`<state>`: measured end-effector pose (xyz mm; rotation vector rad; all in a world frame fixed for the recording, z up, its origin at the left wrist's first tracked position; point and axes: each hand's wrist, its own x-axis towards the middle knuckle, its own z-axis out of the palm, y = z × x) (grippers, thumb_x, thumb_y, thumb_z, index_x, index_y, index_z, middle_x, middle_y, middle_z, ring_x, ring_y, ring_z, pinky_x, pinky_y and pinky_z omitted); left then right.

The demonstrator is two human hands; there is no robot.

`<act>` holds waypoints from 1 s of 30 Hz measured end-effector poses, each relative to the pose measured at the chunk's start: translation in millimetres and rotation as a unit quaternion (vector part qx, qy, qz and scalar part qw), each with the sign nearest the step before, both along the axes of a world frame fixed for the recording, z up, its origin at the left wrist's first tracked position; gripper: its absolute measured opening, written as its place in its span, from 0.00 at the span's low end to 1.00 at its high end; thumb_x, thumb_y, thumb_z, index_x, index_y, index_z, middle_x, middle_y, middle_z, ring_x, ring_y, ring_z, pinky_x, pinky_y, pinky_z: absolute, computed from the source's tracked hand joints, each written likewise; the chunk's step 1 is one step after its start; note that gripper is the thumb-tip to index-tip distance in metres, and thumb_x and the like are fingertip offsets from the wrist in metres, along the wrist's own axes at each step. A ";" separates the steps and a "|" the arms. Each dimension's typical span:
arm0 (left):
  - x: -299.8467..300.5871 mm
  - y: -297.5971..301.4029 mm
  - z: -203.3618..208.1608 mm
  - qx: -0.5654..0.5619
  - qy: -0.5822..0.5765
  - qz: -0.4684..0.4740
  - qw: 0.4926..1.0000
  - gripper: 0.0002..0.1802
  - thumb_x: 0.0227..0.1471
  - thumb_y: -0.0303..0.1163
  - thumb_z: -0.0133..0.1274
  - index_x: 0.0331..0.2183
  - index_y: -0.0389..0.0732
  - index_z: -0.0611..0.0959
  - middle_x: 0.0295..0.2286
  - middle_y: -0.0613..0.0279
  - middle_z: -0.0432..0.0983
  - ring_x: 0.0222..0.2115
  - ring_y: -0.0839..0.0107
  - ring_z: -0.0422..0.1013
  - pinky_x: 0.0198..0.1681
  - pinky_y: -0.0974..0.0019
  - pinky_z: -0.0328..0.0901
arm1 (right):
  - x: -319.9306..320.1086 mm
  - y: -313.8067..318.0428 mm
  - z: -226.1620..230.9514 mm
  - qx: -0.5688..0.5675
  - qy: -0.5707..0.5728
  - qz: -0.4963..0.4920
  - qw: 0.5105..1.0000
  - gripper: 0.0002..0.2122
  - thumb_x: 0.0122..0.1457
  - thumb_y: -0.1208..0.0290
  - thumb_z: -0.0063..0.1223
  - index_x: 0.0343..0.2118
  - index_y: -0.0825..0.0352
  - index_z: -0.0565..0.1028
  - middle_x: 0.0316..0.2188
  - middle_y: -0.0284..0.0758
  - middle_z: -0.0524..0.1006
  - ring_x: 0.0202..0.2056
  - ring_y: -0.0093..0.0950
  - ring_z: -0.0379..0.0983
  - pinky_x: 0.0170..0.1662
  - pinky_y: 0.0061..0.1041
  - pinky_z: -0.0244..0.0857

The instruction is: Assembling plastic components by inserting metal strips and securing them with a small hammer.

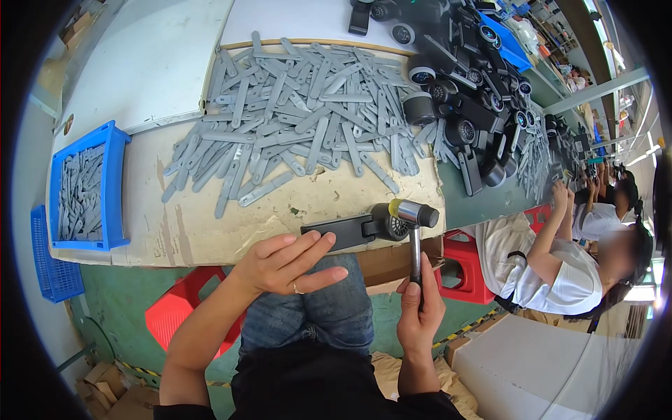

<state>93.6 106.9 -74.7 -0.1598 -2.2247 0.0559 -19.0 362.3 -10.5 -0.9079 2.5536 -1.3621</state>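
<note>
A black handheld fan-like device [343,232] lies along the table's near edge, its round grilled head [389,221] to the right. My left hand [290,266] rests its fingertips on the left end of the device's flat body. Those fingers are stretched out, with the thumb apart and a ring on one finger. In my right hand [418,315] is a small two-faced mallet [416,212], gripped by its dark handle. The mallet's metal head, yellow at one end and dark at the other, is over the round head and partly hides it. Whether they touch, I cannot tell.
Many flat grey plastic strips [301,115] are heaped beyond my hands. Black devices [476,105] pile up at the far right. A blue crate [112,189] of small grey parts stands left. Red stools [185,304] are below the table; a co-worker [560,259] sits to the right.
</note>
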 end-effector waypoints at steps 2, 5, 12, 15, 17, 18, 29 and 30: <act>-1.5 -0.1 3.6 -0.009 0.016 0.006 1.000 0.23 0.61 0.40 0.57 0.58 0.63 0.77 0.48 0.71 0.83 0.46 0.76 0.76 0.56 0.67 0.62 | 0.1 0.8 -2.2 -0.002 0.000 0.000 1.000 0.21 0.71 0.74 0.49 0.65 0.73 0.68 0.29 0.34 0.78 0.28 0.21 0.70 0.31 0.21 0.64; -6.0 -0.3 10.9 0.033 -0.057 0.028 0.997 0.21 0.55 0.36 0.61 0.52 0.57 0.84 0.47 0.67 0.83 0.45 0.74 0.76 0.46 0.66 0.65 | -0.7 0.3 -4.6 -0.014 -0.027 -0.004 1.000 0.21 0.71 0.74 0.49 0.65 0.73 0.69 0.29 0.34 0.77 0.28 0.20 0.70 0.32 0.20 0.64; -21.6 -10.4 14.7 0.293 -0.126 -0.029 0.947 0.23 0.49 0.26 0.66 0.50 0.44 0.86 0.39 0.61 0.82 0.35 0.62 0.74 0.41 0.61 0.66 | -24.2 -13.6 -2.1 -0.100 -0.168 -0.031 0.980 0.21 0.73 0.69 0.49 0.66 0.68 0.69 0.30 0.28 0.75 0.32 0.16 0.68 0.38 0.17 0.64; -20.6 -14.7 14.6 0.359 -0.131 -0.033 0.923 0.22 0.51 0.26 0.66 0.50 0.43 0.86 0.39 0.59 0.82 0.36 0.60 0.74 0.43 0.60 0.67 | -26.7 -21.3 6.7 -0.101 -0.172 -0.028 0.980 0.21 0.74 0.68 0.48 0.66 0.68 0.69 0.31 0.28 0.75 0.33 0.16 0.68 0.39 0.17 0.63; -21.2 -15.1 16.6 0.386 -0.134 -0.036 0.912 0.22 0.51 0.25 0.67 0.50 0.43 0.86 0.39 0.57 0.83 0.36 0.59 0.75 0.44 0.59 0.68 | -22.7 -20.1 10.0 -0.102 -0.174 -0.027 0.979 0.21 0.73 0.68 0.48 0.66 0.68 0.69 0.31 0.27 0.75 0.33 0.16 0.67 0.38 0.17 0.63; -21.6 -14.5 16.8 0.394 -0.132 -0.032 0.909 0.22 0.51 0.25 0.66 0.50 0.43 0.85 0.40 0.56 0.83 0.36 0.58 0.76 0.44 0.59 0.69 | -20.9 -19.4 10.8 -0.098 -0.176 -0.026 0.979 0.21 0.73 0.68 0.48 0.66 0.69 0.68 0.31 0.27 0.75 0.32 0.16 0.67 0.38 0.17 0.63; -18.6 -7.8 17.0 0.185 -0.113 0.021 0.976 0.21 0.47 0.22 0.64 0.45 0.46 0.88 0.42 0.63 0.84 0.41 0.65 0.77 0.42 0.63 0.65 | -42.1 -27.8 -6.0 -0.208 -0.252 -0.037 0.944 0.14 0.68 0.75 0.54 0.55 0.70 0.73 0.30 0.23 0.69 0.30 0.12 0.62 0.33 0.14 0.57; -16.8 -5.0 16.8 0.181 -0.124 0.016 0.976 0.21 0.47 0.22 0.64 0.45 0.46 0.88 0.42 0.63 0.84 0.41 0.65 0.77 0.42 0.63 0.65 | -52.7 -37.3 -6.6 -0.216 -0.227 -0.048 0.948 0.10 0.68 0.75 0.55 0.50 0.69 0.74 0.27 0.22 0.68 0.28 0.11 0.60 0.30 0.16 0.56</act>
